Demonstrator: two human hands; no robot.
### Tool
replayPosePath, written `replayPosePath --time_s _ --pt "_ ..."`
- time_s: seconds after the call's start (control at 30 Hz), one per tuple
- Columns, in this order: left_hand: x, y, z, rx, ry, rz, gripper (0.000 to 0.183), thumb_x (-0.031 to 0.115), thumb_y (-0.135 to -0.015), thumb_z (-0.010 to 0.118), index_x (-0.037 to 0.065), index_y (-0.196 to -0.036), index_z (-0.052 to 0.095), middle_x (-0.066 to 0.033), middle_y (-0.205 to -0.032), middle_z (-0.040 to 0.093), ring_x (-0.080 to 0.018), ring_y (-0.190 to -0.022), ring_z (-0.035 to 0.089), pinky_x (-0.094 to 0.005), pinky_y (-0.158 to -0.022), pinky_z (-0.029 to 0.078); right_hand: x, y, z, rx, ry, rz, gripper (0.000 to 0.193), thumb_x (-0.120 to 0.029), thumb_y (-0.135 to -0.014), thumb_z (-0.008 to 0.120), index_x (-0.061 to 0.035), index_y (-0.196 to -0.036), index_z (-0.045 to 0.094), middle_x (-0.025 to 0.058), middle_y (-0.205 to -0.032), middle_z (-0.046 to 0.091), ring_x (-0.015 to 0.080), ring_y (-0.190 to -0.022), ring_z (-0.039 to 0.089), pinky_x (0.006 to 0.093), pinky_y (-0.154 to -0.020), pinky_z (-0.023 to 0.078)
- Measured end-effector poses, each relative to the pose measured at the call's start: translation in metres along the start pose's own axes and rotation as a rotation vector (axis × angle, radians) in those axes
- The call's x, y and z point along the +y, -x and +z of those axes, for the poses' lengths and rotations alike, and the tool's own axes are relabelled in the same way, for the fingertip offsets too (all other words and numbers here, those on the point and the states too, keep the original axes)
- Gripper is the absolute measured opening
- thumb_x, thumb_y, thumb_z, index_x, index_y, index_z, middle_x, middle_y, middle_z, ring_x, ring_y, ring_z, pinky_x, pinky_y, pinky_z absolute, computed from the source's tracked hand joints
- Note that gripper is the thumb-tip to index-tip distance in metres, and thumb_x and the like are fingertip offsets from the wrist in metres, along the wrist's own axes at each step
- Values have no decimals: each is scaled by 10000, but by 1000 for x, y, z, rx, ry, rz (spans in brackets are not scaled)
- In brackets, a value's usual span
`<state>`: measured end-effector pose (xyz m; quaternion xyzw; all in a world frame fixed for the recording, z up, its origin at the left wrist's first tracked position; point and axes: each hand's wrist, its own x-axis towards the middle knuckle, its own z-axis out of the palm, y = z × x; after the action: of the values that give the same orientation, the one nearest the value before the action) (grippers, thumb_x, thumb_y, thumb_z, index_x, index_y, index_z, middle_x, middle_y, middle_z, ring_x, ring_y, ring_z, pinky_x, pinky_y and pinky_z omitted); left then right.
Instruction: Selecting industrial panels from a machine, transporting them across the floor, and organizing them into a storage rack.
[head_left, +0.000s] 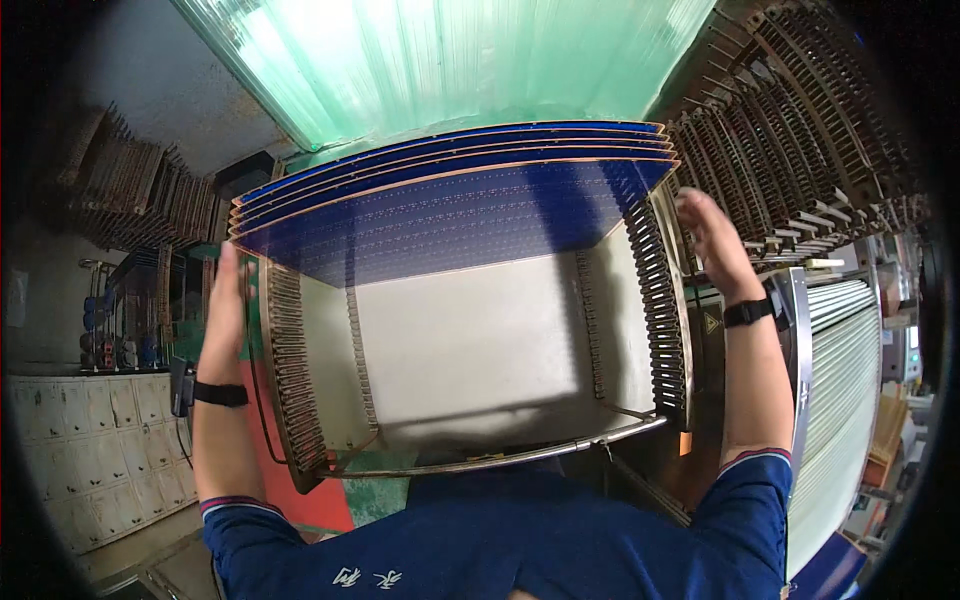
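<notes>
Several large blue circuit boards (450, 215) with copper-coloured edges and rows of tiny dots stand one behind another at the far end of a slotted rack (672, 350). My left hand (227, 305) is held upright beside the rack's left side, fingers stretched out, the tips by the nearest board's lower left corner. Whether they touch it I cannot tell. On the other side, my right hand (712, 240) has its fingers extended just outside the boards' right edge and appears to hold nothing. Both wrists carry dark bands.
A metal bar (480, 465) crosses the rack's near end, close to my body. More slotted racks (800, 130) stand at the far right, with a stack of pale panels (840, 370) below them. White lockers (100, 440) line the left. Translucent green sheeting (460, 60) hangs behind the boards.
</notes>
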<state>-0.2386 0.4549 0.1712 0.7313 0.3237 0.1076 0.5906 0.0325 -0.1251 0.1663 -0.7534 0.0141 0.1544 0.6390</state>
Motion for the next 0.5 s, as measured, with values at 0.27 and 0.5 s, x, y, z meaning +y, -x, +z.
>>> replayPosePath --time_s 0.27,0.5 --pt "15 28 41 -30 28 303 734 335 -911 670 49 -1493 329 -111 -1359 500 -164 -1114 514 -316 -996 394 16 33 8 -99 18 135 252 -383 -1016 501 -141 -1058 559 -74 -877 546 37 -769 484 206 -705 378" --pt "25 58 31 305 -62 633 777 82 -783 780 28 -1446 377 -83 -1285 525 -164 -1138 514 -297 -987 416 -13 82 8 -50 -158 -209 297 -320 -1001 528 -60 -1142 546 -35 -929 554 49 -820 478 210 -729 379"
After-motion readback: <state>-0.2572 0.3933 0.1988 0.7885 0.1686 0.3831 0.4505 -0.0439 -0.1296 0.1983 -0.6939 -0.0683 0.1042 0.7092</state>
